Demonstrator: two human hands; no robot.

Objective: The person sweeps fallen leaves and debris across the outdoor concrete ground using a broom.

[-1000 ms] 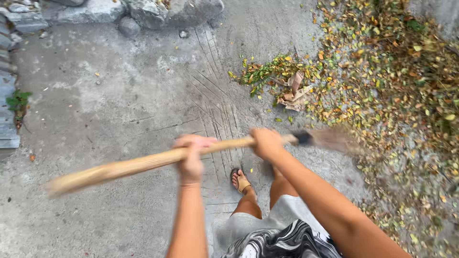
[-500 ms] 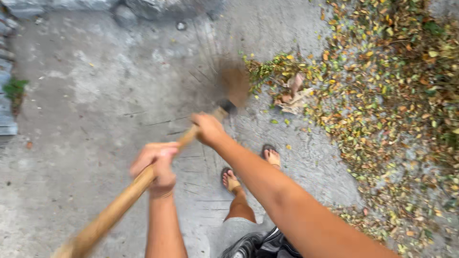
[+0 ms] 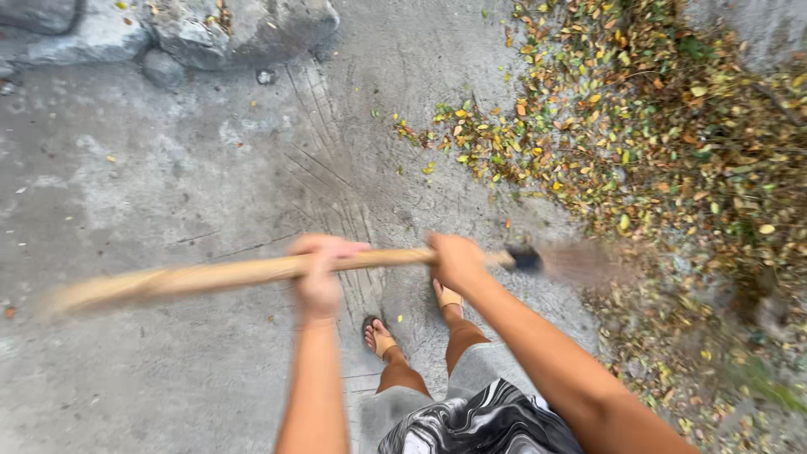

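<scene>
Swung back across since half a second ago, the broom (image 3: 277,271) now lies nearly level before the person, its blurred bristle head out over the right side of the concrete ground (image 3: 168,193), where earlier it pointed up toward the far edge.

Largest of all is that grey ground, scored with thin sweep lines near its middle. Along its right edge and into the far right corner spreads a wide drift of fallen leaves (image 3: 639,118), yellow, green and brown, thinning to a narrow tongue that reaches toward the middle. Grey rocks (image 3: 227,29) sit at the far left corner.

Next comes the long, pale wooden handle, running from near the left edge to a dark collar (image 3: 525,259); the bristles beyond it are too smeared to make out, perhaps just brushing the leaves.

Both hands grip the handle with fingers wrapped closed around it: the left hand (image 3: 321,273) near mid-length, the right hand (image 3: 456,259) close to the collar. Below them stand two feet in tan sandals (image 3: 382,336).
</scene>
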